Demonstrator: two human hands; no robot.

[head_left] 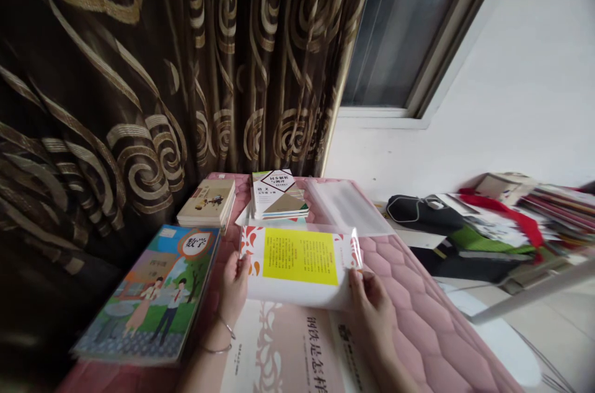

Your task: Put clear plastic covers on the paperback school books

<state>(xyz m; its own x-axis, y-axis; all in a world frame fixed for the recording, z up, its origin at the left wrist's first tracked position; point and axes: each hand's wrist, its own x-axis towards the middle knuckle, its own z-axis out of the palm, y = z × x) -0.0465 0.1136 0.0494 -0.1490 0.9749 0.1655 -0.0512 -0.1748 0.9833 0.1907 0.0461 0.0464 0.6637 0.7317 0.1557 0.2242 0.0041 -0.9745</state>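
Both my hands hold a clear plastic book cover (pixel 300 269) with a yellow label and red-white patterned edges, lifted a little above the pink quilted table (pixel 409 294). My left hand (pixel 233 287), with a thin bracelet at the wrist, grips its left edge with fingers closed. My right hand (pixel 369 303) pinches its lower right corner. Beneath it lies a large book with a pale pink and white cover (pixel 279 349), flat near me.
A colourful illustrated textbook (pixel 149 294) lies at the left. Two stacks of books (pixel 207 202) (pixel 277 194) and more clear covers (pixel 348 207) sit at the far end. A dark patterned curtain (pixel 139 70) hangs behind. Cluttered books, bags and a red strap (pixel 488 219) lie at the right.
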